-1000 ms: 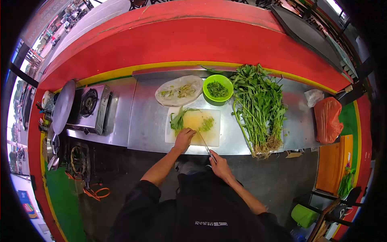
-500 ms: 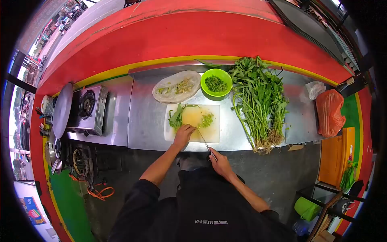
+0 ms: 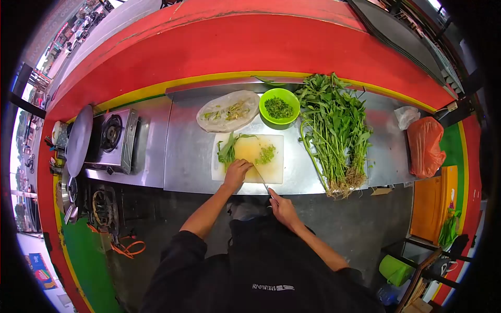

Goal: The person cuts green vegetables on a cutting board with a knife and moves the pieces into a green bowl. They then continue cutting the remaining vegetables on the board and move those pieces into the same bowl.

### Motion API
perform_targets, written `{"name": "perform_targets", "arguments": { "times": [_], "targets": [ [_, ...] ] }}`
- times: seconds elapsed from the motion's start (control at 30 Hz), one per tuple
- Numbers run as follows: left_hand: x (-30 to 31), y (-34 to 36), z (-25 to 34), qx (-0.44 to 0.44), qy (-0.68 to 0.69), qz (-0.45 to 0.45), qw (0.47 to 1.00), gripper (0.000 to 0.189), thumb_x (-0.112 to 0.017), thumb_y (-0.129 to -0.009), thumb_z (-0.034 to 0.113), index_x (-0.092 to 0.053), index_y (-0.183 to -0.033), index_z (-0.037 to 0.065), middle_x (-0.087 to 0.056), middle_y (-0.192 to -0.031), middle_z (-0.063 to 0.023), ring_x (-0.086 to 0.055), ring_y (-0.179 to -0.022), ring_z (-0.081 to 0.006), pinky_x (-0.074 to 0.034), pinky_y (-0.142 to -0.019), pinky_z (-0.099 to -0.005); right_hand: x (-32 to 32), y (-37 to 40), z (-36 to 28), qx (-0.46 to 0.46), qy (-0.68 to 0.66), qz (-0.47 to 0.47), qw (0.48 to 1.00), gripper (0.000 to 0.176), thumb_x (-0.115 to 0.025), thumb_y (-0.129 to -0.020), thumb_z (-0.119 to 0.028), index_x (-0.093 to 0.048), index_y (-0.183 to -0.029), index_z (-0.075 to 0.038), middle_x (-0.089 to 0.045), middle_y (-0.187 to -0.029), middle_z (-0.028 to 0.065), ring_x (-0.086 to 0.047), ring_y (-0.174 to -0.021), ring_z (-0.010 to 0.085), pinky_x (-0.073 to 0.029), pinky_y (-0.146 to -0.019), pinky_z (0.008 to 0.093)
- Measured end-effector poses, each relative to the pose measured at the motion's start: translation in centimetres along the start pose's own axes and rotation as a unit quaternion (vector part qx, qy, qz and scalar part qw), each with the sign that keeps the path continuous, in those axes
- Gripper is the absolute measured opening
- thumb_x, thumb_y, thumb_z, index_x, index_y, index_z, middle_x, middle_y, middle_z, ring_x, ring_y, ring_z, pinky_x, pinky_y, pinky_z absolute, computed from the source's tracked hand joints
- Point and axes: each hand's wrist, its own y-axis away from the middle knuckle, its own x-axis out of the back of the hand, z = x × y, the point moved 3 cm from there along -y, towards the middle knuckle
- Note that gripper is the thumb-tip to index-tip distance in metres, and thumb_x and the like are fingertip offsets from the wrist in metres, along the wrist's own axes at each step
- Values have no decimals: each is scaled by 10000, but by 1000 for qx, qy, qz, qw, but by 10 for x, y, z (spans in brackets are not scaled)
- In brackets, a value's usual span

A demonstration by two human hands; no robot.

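Note:
On the white cutting board [image 3: 276,175], my left hand [image 3: 238,173] presses down a small bunch of leafy greens [image 3: 226,152], its fingers closed over the stem end. My right hand [image 3: 283,208] grips a knife [image 3: 262,178] by the handle, at the board's near edge. The blade points up and left, its tip close to my left fingers. A small heap of chopped green stems [image 3: 266,154] lies right of the blade. Behind the board stands a lime-green bowl [image 3: 279,121] holding finely cut greens.
A clear plastic bag [image 3: 224,124] with trimmings lies behind the board. A large pile of rooted leafy greens [image 3: 336,130] covers the counter to the right, before a red plastic bag [image 3: 425,146]. At left is a gas stove [image 3: 111,134].
The knife and my right hand have shifted very slightly left. My left hand still presses on the greens, and the heap of cut stems looks the same.

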Motion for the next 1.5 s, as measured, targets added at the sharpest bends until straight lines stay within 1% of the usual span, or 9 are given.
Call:
{"name": "perform_targets", "arguments": {
  "times": [0.2,0.37,0.5,0.87,0.93,1.03,1.17,1.23,1.5],
  "targets": [
    [-1,1,1,20,-4,11,1000,131,-718,-898,66,-765,-1017,34,-704,-944,-110,-672,-915,-322,-531,-812,-421,-4,-8,2,14,-22,16,1000,422,-577,-1054,-197,-588,-1468,-117,-714,-941,292,-732,-841,444,-544,-740,473],
    [-2,2,0,27,15,33,999,106,-734,-883,68,-771,-981,53,-708,-927,-104,-672,-882,-334,-533,-784,-432,-4,2,6,15,-41,30,999,421,-590,-1048,-209,-594,-1461,-123,-709,-1078,313,-708,-1020,472,-561,-834,486],
    [-1,3,0,38,9,22,999,120,-737,-895,77,-767,-1007,50,-711,-945,-110,-671,-905,-332,-528,-802,-430,-2,5,3,19,-38,26,999,416,-587,-1048,-215,-599,-1455,-126,-721,-1071,305,-700,-1011,490,-559,-840,498],
    [2,0,2,39,9,8,999,122,-733,-899,84,-764,-1004,29,-699,-924,-120,-669,-897,-332,-522,-816,-434,-5,-12,3,35,-32,25,999,457,-592,-1029,-190,-573,-1484,-149,-655,-804,313,-679,-754,484,-494,-704,562],
    [0,1,0,44,13,16,999,115,-727,-905,83,-767,-999,30,-705,-929,-122,-674,-902,-333,-523,-824,-438,2,-5,-6,4,-43,16,999,425,-605,-1045,-197,-594,-1465,-130,-698,-946,319,-728,-925,464,-544,-792,476],
    [1,2,3,49,2,20,999,120,-719,-917,79,-772,-1012,29,-722,-962,-126,-678,-918,-336,-528,-834,-438,-4,-3,2,52,-42,42,997,424,-603,-1046,-202,-596,-1465,-136,-711,-1014,311,-715,-1007,474,-547,-839,463],
    [3,1,4,54,8,12,998,117,-720,-917,80,-771,-1010,29,-723,-963,-124,-678,-924,-334,-528,-829,-435,-9,-5,13,-2,-10,4,1000,426,-603,-1046,-211,-597,-1466,-142,-714,-1064,306,-708,-1028,472,-549,-848,465],
    [2,1,2,40,30,31,998,125,-723,-913,79,-772,-1017,32,-722,-959,-122,-676,-926,-332,-526,-821,-435,-15,-8,18,87,-13,59,994,450,-590,-1047,-217,-569,-1493,-160,-668,-853,323,-682,-782,484,-512,-716,534],
    [4,6,4,28,-1,20,999,157,-724,-886,56,-773,-1032,26,-716,-959,-111,-670,-903,-324,-533,-822,-422,-5,-15,5,6,-49,2,999,453,-581,-1054,-214,-558,-1503,-162,-671,-892,316,-694,-827,493,-522,-731,521]
  ]
}}
